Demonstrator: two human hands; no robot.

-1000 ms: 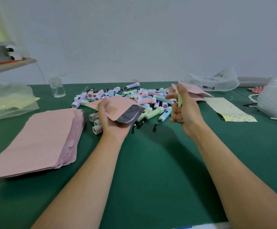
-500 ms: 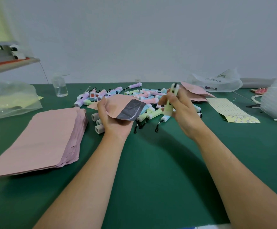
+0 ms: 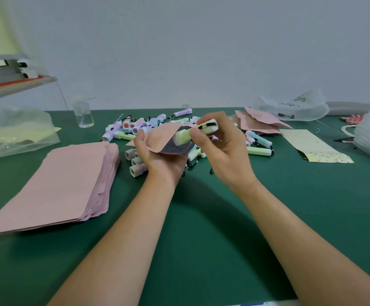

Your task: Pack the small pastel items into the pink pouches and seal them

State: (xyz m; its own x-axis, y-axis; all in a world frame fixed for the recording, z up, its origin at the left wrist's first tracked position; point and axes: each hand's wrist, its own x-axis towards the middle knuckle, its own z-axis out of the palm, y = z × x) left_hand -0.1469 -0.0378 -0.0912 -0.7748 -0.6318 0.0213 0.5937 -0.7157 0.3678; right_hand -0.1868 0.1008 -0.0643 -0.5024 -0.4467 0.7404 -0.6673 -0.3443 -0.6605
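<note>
The left hand (image 3: pixel 157 157) is holding an open pink pouch (image 3: pixel 168 134) just above the green table (image 3: pixel 201 228), thumb lying on the pink face and fingers curling underneath, so the dark lining of the mouth is showing. The right hand (image 3: pixel 226 151) is pinching a pale green item (image 3: pixel 194 133), thumb and fingertips clamping round its middle. The item's white end is sitting right at the pouch mouth, and a black strap is lying along its far end. Behind both hands a heap of pastel items (image 3: pixel 148 125) is lying loose on the table. A thick stack of pouches (image 3: pixel 58 184) is resting to the left, and more pink pouches (image 3: pixel 259 123) are lying at the back right. Behind those, a clear plastic bag (image 3: pixel 290 108) is showing dark print, too blurred to read.
</note>
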